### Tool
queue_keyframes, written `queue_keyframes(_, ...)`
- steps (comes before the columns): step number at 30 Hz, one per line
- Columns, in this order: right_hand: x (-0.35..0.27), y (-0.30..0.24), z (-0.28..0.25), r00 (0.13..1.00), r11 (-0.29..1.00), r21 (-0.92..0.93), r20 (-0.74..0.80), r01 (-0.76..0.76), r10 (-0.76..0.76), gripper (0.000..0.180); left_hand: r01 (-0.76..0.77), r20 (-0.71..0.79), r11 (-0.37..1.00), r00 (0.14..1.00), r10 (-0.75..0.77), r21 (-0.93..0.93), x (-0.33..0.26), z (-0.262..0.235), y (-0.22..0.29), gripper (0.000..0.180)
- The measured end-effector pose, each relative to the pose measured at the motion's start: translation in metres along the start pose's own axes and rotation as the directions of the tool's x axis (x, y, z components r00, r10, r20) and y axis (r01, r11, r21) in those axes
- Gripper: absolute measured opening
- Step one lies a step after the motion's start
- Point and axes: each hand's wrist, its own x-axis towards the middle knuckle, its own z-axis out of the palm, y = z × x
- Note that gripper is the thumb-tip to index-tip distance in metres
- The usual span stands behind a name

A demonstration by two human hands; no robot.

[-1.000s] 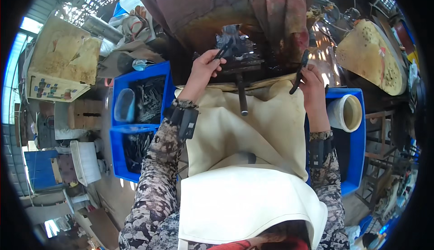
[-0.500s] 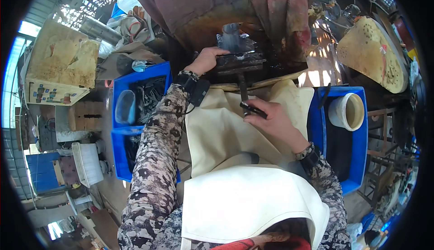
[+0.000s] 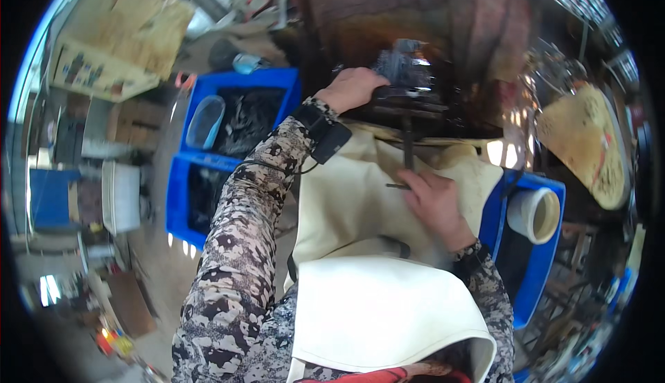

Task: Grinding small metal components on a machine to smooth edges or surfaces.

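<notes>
A grey wheel [image 3: 404, 62] stands wet and shiny behind a dark metal rest [image 3: 410, 106] on a machine. At the rest's left end is my left hand [image 3: 353, 90], fingers curled toward the wheel; what they pinch is hidden by blur. A dark metal bar [image 3: 407, 140] runs from the rest toward me. By the bar's near end my right hand [image 3: 436, 203] is closed, with a thin dark piece [image 3: 397, 186] poking out left of its fingers. Beneath that hand, a cream apron [image 3: 346, 210] covers my lap.
On the left, blue bins [image 3: 179, 175] hold dark metal pieces and a clear container [image 3: 206, 121]. A blue bin [image 3: 537, 279] on the right carries a white bucket [image 3: 533, 215]. A dark reddish cloth [image 3: 415, 2] hangs behind the wheel; a yellowed foam-like slab [image 3: 589, 144] stands far right.
The view has shifted, so the machine and bins sit differently in the picture. My left hand remains at the rest. The black piece in my right hand has turned and now shows only a thin end.
</notes>
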Motion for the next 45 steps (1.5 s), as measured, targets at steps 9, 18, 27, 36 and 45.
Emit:
queue_keyframes(9,0.089,0.027,-0.007,0.914,0.982,0.078,-0.359,-0.171,0.188,0.033,0.303,-0.618,0.925,0.689,-0.380,-0.231,-0.199,-0.053,-0.060,0.018)
queue_keyframes(18,0.281,0.295,-0.002,0.970,0.864,-0.499,-0.235,-0.059,-0.070,0.036,0.930,-0.240,0.284,0.228,-0.943,-0.233,-0.402,0.122,-0.119,0.026)
queue_keyframes(27,0.368,0.387,-0.045,0.948,0.531,-0.810,0.095,0.250,-0.302,0.048,0.942,-0.127,-0.087,-0.134,-0.983,-0.324,-0.409,0.167,-0.116,0.026)
queue_keyframes(36,0.359,0.335,-0.026,0.975,0.976,-0.173,-0.201,-0.132,0.096,0.051,0.995,-0.427,-0.092,-0.064,-0.902,0.043,-0.390,0.189,-0.117,0.016)
queue_keyframes(45,0.324,0.208,-0.040,0.919,0.954,-0.186,-0.362,-0.236,0.156,0.044,0.838,-0.190,0.410,0.496,-0.847,0.362,-0.426,0.147,-0.132,0.012)
